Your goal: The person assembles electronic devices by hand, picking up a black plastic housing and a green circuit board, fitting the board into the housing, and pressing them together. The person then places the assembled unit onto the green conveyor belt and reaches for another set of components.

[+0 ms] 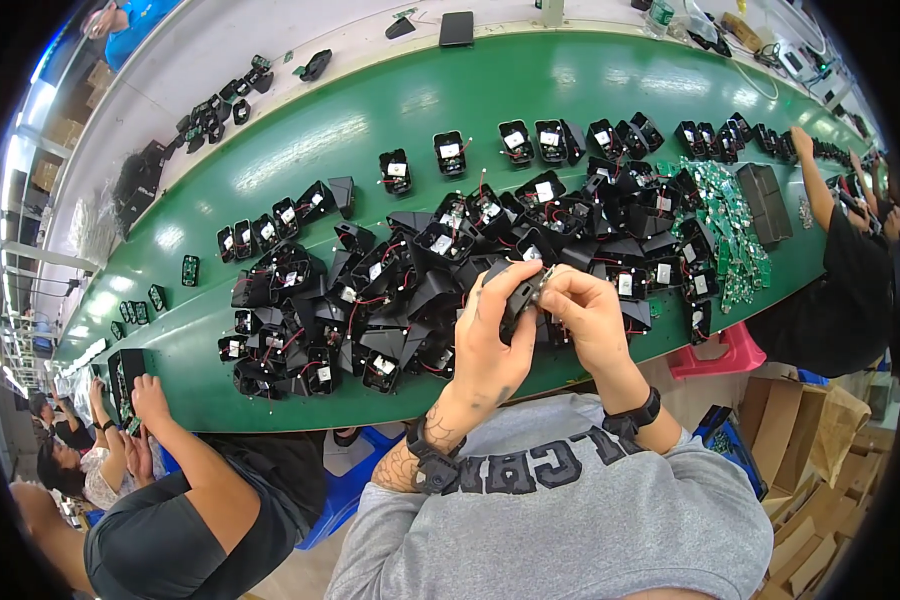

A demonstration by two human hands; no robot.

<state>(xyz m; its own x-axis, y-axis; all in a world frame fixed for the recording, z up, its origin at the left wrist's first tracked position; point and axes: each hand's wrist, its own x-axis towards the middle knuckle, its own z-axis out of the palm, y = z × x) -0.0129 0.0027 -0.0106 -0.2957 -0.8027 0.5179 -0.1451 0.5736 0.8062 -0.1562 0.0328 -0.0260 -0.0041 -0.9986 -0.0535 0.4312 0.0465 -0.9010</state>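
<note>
My left hand [495, 325] grips a black plastic housing [520, 297], held up over the near side of the green table. At the housing's edge my right hand [592, 315] is closed, thumb and fingers pinched round a small pale piece [542, 283] whose kind I cannot make out. Both hands meet at the housing, and the fingers hide part of it. Just beyond them spreads a heap of black housings [440, 240] with red wires and white parts inside.
Green circuit boards [725, 230] lie piled right of the heap, beside dark trays [765, 205]. Housings stand in a row [515, 142] farther back. Co-workers sit at left [185, 500] and right [830, 280]. A pink stool [718, 355] and cardboard boxes [785, 430] are at right.
</note>
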